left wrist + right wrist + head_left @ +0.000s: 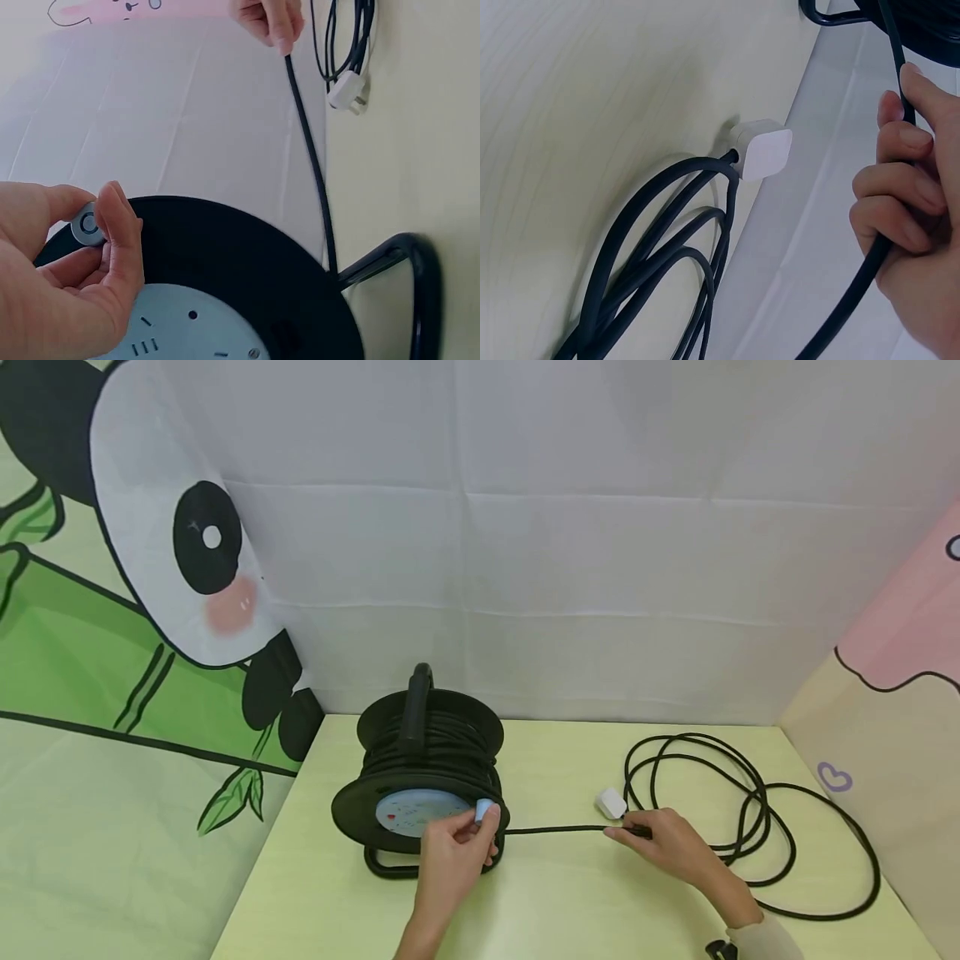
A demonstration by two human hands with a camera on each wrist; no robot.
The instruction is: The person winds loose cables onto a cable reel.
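Note:
A black cable reel (pixel 431 743) stands on the table, with cable wound on its drum and a pale blue socket plate (pixel 420 811) on its front. My left hand (pixel 456 853) pinches the light blue crank knob (pixel 484 810) at the reel's right rim; the left wrist view shows the knob (pixel 88 225) between thumb and fingers. To the right, my right hand (pixel 670 843) grips the black cable (pixel 555 830), which runs straight from the reel. In the right wrist view the fingers (pixel 900 180) curl round that cable.
Loose loops of black cable (pixel 772 827) lie on the right of the table. Beside them rests a white plug (pixel 611 803). The reel has a tubular stand (pixel 390 870) below and a carrying handle (pixel 417 710) on top. Printed cloth (pixel 585 552) hangs behind the table.

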